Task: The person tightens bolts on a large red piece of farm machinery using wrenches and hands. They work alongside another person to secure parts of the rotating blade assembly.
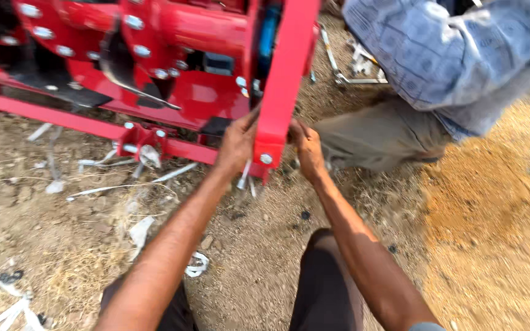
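One head-worn view looks steeply down, close over the red machine frame and dirt ground.

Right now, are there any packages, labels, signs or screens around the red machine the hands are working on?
None that I can tell.
Only the red machine frame gripped by both hands, and white scraps on the dirt, too blurred to tell if they are wrapping.

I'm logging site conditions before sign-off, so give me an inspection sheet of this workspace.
Surface: bare dirt ground with dry straw.
Job's things: upright red painted steel plate with a bolt at its foot, part of a red machine frame.
Clutter: loose metal spanners, white scraps.
Grippers: left hand and right hand grip the plate's edges.
Cables: nothing seen.
Surroundings: another person's checked shirt, crouched opposite.
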